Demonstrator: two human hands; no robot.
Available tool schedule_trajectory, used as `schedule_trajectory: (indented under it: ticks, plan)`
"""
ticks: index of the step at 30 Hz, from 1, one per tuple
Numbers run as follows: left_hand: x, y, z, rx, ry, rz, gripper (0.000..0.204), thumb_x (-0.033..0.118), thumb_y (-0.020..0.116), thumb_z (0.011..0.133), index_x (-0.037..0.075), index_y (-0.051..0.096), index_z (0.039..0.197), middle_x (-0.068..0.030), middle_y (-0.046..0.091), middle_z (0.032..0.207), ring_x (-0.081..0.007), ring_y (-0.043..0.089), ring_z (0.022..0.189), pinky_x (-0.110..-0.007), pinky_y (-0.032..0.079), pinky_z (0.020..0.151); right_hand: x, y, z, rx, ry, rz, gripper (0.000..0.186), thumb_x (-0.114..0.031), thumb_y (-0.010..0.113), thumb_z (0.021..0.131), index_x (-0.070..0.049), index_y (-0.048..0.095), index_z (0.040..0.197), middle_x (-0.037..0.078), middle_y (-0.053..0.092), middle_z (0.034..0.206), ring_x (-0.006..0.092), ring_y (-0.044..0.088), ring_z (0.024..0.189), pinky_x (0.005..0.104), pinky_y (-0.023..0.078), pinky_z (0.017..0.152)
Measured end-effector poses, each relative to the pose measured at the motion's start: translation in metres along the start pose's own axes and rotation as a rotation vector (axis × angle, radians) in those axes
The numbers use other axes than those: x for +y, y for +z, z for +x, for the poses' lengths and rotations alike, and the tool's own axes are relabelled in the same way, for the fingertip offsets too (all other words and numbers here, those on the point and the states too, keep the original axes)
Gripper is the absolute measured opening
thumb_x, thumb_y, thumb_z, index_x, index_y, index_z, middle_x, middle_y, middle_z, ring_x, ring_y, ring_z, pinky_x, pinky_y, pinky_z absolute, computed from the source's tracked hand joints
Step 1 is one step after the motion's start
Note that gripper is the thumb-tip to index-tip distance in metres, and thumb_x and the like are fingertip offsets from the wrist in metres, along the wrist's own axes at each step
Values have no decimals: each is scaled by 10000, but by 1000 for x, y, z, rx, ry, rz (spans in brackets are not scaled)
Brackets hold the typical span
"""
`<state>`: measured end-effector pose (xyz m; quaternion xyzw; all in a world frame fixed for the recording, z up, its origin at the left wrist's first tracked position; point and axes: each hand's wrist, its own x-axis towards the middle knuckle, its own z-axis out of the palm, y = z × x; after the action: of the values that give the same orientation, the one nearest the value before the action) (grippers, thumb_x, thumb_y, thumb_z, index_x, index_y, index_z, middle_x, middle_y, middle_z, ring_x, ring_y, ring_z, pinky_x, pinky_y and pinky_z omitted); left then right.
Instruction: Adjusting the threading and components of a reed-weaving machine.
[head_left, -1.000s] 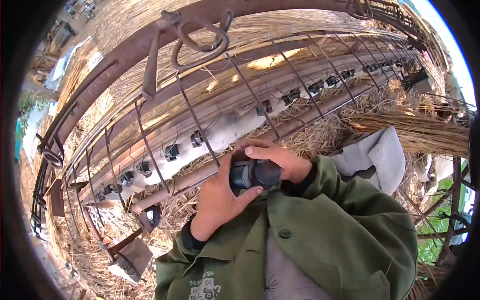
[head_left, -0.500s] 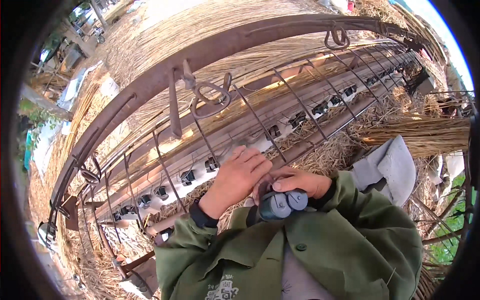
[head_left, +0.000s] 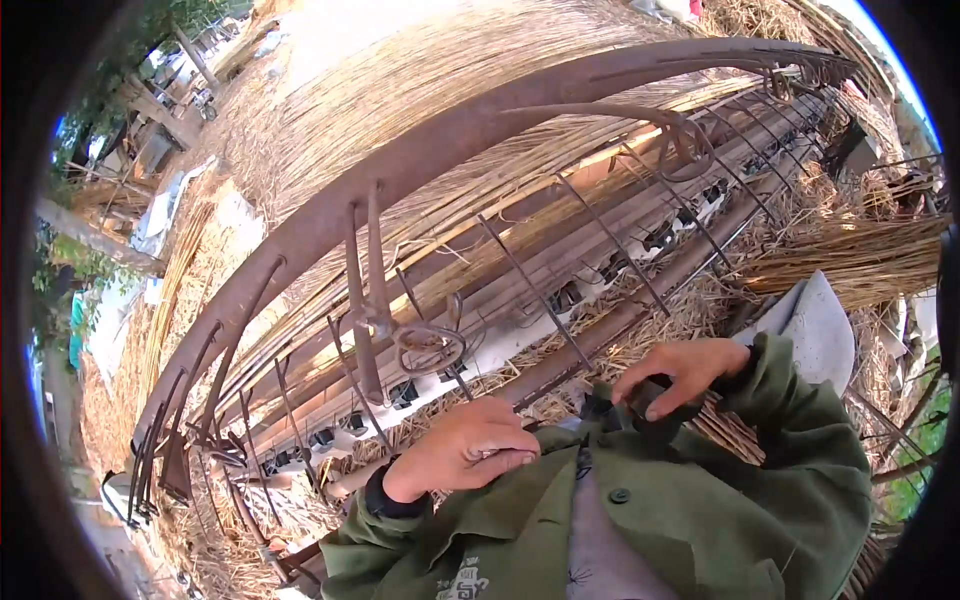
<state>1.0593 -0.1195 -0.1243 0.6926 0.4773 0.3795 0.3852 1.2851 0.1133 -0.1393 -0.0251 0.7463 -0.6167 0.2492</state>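
Note:
My right hand (head_left: 690, 372) is closed on a dark rounded object (head_left: 655, 402), in front of my chest. Its thumb and fingers cover part of the object, so I cannot tell its kind. To the left, my left hand (head_left: 470, 447) has its fingers curled and pressed together beside the thumb. Whether anything lies in them is hidden. Both hands are on the near side of a rusty metal frame (head_left: 330, 215) with a curved bar, thin rods and hanging rings. Beyond the left hand runs a white strip (head_left: 490, 352) with black clips.
A wide sheet of laid reeds (head_left: 400, 90) stretches beyond the frame. Nearer me is a rusty pipe (head_left: 590, 340) over loose straw. A bundle of reeds (head_left: 850, 262) and a pale grey cloth (head_left: 818, 330) lie at right. Tree trunks (head_left: 95, 235) stand far left.
My hands have come apart: the right moved right, the left down slightly. The pair of dark grey cylinders at my hands is out of clear sight. The curved bar has swung lower.

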Motion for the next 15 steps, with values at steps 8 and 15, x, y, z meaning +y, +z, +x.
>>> schedule_trajectory:
  ticks: [8, 15]
  plan:
    - [-14, 3, 68, 805, -7, -908, 829, 288, 707, 779, 90, 218, 1417, -84, 532, 1076, -145, 508, 832, -267, 416, 781, 37, -23, 198, 243, -452, 1194, 255, -273, 506, 916, -43, 524, 1024, 57, 575, 887, 154, 560, 759, 325, 461, 680]
    - [-43, 56, 80, 824, -236, -1050, 664, 104, 598, 864, 107, 235, 1419, -21, 523, 858, -114, 469, 711, -231, 401, 685, 28, -20, 164, 363, -128, 1162, 349, -341, 413, 934, -46, 513, 1092, 82, 580, 896, 163, 567, 740, 315, 480, 675]
